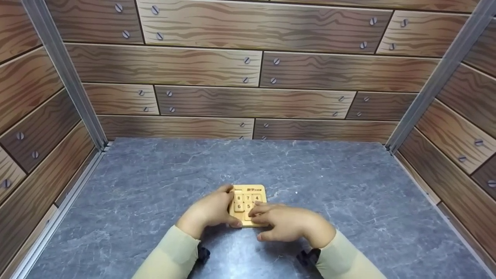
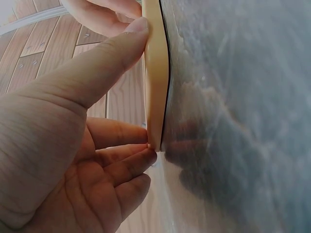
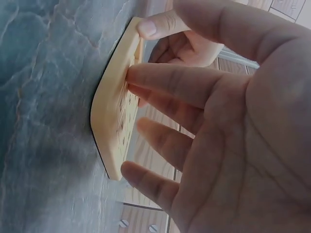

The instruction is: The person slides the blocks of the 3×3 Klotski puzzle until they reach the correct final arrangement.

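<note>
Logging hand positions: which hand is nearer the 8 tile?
Left. The left hand grips the board beside the 8 tile; the right hand is farther, toward lower right.

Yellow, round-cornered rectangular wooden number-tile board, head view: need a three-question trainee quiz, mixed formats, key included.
1. Multiple choice: In the top row of the yellow wooden number-tile board, which tile sits between the square yellow wooden 8 tile and the matching 4 tile? A) 5 B) 7 C) 6
2. True or false: The person's bare right hand grips the board's left side.
3. Fill in: Directly below the 8 tile sits the ___ tile.

Key:
1. B, the 7 tile.
2. False; the bare left hand holds that side.
3. 6 tile.
</note>
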`<state>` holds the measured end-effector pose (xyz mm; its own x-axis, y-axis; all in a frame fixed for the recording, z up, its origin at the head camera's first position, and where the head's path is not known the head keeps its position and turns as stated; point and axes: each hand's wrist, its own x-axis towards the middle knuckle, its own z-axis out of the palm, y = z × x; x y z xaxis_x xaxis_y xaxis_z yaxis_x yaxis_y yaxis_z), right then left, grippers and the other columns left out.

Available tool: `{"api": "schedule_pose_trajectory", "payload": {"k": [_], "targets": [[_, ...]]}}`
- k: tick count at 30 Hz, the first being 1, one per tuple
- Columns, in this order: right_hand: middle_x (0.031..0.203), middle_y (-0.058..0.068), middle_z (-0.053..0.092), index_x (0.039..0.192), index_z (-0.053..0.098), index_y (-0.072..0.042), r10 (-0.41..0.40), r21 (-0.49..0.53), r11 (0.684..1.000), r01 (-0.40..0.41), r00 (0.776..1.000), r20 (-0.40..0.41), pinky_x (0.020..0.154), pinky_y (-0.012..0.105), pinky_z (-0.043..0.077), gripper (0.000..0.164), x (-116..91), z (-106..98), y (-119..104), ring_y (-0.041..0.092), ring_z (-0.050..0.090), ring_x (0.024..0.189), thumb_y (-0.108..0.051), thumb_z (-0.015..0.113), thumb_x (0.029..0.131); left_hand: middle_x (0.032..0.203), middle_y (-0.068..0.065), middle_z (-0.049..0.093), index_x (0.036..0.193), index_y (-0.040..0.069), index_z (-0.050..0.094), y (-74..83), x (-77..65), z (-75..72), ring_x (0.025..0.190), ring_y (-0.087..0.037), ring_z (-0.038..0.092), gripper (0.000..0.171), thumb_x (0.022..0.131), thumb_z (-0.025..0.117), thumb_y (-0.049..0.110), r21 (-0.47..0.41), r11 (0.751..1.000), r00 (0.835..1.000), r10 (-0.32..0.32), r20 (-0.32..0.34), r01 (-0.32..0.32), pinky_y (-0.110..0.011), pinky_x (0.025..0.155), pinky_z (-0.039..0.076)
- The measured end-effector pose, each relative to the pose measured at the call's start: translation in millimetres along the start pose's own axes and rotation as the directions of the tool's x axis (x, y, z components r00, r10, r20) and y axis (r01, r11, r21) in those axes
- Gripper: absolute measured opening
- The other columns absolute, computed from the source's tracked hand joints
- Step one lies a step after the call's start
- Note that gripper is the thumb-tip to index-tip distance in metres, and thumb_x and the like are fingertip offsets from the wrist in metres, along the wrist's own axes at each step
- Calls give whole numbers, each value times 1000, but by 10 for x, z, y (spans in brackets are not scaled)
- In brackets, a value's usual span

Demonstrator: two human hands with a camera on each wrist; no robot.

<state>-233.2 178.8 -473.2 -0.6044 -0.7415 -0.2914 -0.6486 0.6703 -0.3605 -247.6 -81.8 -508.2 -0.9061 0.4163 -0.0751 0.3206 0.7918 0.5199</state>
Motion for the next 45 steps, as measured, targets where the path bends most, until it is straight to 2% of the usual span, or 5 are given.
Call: {"api": "schedule_pose_trajectory", "payload": {"k": [16,29,32,39,45], "targets": [[184,-2,40,172,51,-19,-10,24,1000,9,1000,6,143,62,28,77,53,119,-49,29,34,174,-50,73,104,176,-29,45,156,-12,59,34,-4,12,159,-50,52,100,81,103,37,-8,1000,1000,12,-8,-12,-60,135,44],[185,-6,39,171,53,-24,-53,72,996,54,999,-10,146,66,12,69,108,148,-10,27,22,178,-47,69,108,176,-28,46,154,-10,62,22,-7,6,157,-50,54,94,82,102,36,-12,1000,1000,17,-9,-18,-60,134,45],[185,-3,40,171,52,-19,-22,52,998,24,999,-28,145,66,18,72,55,96,12,30,25,177,-49,69,108,177,-27,45,154,-9,62,24,-1,7,156,-49,55,94,82,102,37,-7,1000,1000,11,-2,-12,-59,134,46],[165,9,62,155,68,-7,-2,6,1000,3,998,-70,129,56,52,60,-114,-102,50,34,65,148,-41,73,107,178,-24,44,156,-8,61,29,1,5,158,-46,55,95,83,102,37,-12,1000,1000,1,-1,-1,-56,133,48],[158,8,67,144,76,-6,18,-1,1000,-18,1000,-13,127,53,54,53,-149,-129,53,31,68,141,-44,72,107,177,-26,45,154,-10,62,33,-12,8,156,-45,56,95,81,103,35,-28,1000,1000,2,-5,-2,-56,133,48]]}}
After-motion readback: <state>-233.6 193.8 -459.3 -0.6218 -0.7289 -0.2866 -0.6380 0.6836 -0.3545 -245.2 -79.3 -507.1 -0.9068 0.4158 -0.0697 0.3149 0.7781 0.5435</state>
